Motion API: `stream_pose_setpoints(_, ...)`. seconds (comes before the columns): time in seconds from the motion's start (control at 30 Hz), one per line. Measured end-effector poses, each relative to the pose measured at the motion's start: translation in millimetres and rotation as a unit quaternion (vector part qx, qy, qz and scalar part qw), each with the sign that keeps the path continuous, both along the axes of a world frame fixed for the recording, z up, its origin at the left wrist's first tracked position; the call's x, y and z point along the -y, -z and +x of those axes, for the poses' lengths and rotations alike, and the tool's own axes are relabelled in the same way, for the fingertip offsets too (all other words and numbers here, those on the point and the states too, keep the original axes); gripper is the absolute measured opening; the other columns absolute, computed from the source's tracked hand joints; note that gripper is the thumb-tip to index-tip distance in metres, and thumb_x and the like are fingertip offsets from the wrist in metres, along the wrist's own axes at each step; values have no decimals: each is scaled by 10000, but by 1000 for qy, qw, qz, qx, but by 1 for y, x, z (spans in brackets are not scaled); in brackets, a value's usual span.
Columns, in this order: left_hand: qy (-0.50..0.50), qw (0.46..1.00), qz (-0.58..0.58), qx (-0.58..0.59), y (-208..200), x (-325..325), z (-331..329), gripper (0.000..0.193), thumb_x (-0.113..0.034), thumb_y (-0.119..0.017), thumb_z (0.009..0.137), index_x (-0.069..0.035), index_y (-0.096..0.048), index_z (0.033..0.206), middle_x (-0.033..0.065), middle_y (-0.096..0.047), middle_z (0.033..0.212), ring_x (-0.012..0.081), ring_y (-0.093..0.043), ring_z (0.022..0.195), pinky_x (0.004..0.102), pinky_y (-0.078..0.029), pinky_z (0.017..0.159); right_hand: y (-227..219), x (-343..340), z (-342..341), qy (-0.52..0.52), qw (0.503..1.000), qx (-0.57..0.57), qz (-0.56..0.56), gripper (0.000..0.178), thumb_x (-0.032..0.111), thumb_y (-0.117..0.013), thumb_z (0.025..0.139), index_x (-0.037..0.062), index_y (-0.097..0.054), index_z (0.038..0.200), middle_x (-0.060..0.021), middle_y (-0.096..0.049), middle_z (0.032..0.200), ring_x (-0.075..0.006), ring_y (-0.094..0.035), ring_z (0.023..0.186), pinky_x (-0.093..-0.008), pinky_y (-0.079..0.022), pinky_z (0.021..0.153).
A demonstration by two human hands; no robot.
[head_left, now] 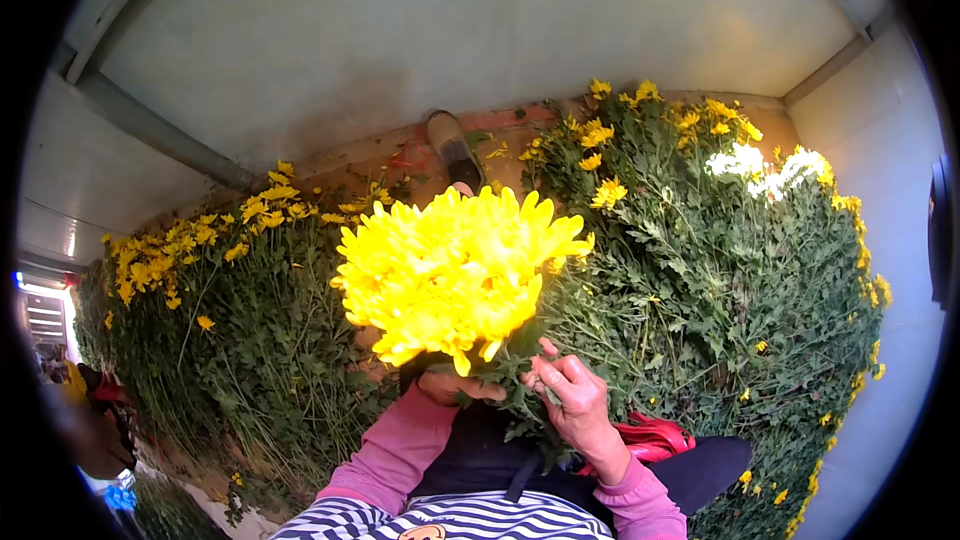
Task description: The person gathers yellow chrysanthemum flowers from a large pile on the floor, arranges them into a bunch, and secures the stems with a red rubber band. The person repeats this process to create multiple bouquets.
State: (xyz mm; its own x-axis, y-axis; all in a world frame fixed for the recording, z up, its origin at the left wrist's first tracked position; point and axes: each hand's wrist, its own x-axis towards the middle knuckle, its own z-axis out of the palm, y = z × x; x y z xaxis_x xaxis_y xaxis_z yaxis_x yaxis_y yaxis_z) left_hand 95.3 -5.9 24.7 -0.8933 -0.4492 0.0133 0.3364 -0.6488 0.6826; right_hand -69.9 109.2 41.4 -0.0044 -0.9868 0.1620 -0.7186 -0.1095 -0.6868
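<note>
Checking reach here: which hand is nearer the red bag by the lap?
Right. The right hand grips stems just above the red bag; the left hand sits farther left.

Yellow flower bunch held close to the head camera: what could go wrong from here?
1. The yellow flower bunch hides much of the view, so the stems under it may be hard to follow.
2. The right hand pinches leafy stems with its fingers; leaves or a stem could tear.
3. The left hand is mostly hidden under the blooms, so its grip cannot be judged and the bunch might slip.
</note>
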Motion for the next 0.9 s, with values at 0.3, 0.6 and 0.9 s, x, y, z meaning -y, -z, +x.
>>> stream_pose_setpoints(0.3,-117,944,-87,-295,30,29,-4,687,-224,-684,723,-52,-307,1272,68,-560,840,224,-589,793,426,-449,829,37,39,-78,78,940,257,211,352,176,-554,886,32,-592,1205,-144,-612,1174,-263,-576,1083,-342,-453,929)
stream_pose_setpoints(0.6,11,924,-125,-360,35,63,-14,953,-170,-816,686,-180,-166,1383,14,-569,637,240,-642,685,444,-460,853,223,7,-117,6,881,-139,453,625,580,-591,836,104,-573,1240,-175,-605,1165,-316,-578,1097,-505,-432,934)
stream_pose_setpoints(0.9,-41,938,-65,-337,35,54,-20,913,-181,-845,695,-148,-178,1318,79,-623,834,270,-658,774,491,-473,865,241,70,-203,158,861,-304,375,390,254,-660,839,121,-578,1196,-114,-551,1176,-337,-512,1084,-479,-423,901)
